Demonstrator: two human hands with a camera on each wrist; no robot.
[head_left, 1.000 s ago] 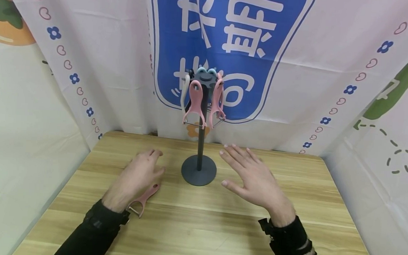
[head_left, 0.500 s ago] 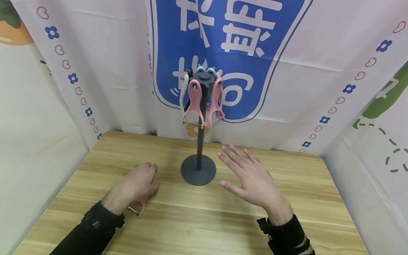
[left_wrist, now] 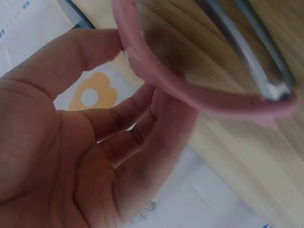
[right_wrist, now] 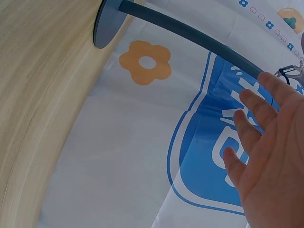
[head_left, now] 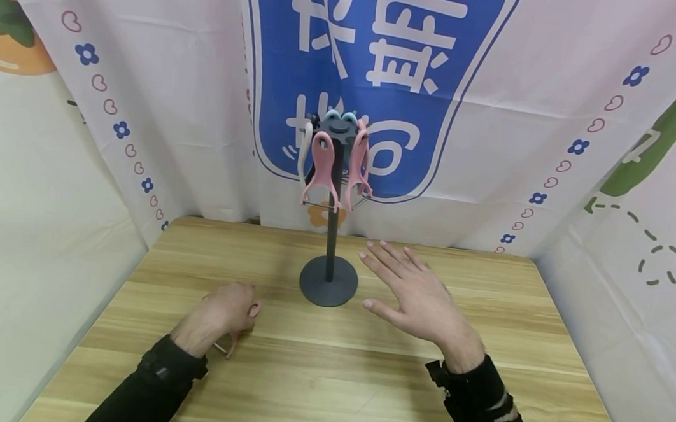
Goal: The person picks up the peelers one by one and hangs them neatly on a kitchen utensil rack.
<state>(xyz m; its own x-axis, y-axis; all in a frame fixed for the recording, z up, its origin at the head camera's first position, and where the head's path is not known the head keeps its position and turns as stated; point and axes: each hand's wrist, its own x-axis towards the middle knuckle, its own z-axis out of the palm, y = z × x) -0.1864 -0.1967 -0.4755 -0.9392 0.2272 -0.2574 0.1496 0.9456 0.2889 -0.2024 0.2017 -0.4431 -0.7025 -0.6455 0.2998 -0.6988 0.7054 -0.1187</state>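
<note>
A pink Y-shaped peeler [left_wrist: 209, 101] with a metal blade lies partly under my left hand [head_left: 224, 310], left of the stand. In the left wrist view, thumb and fingers pinch its handle [left_wrist: 140, 66] just behind the blade fork. The hand hides much of the peeler in the head view. My right hand [head_left: 416, 298] is spread palm down with straight fingers, right of the dark grey stand [head_left: 332, 236]; it holds nothing. Pink peelers [head_left: 323, 162] and a white one [head_left: 305, 152] hang from the stand's top, with light blue handles [head_left: 341, 116] behind.
The stand's round base [head_left: 328, 293] sits on the wooden table [head_left: 328, 389] toward the back. A printed cloth [head_left: 194, 101] hangs behind the table's rear edge, and white cloth [head_left: 44, 234] closes both sides.
My left hand has come down and drawn back slightly, and its fingers have closed on the peeler's handle. The right hand stays almost still.
</note>
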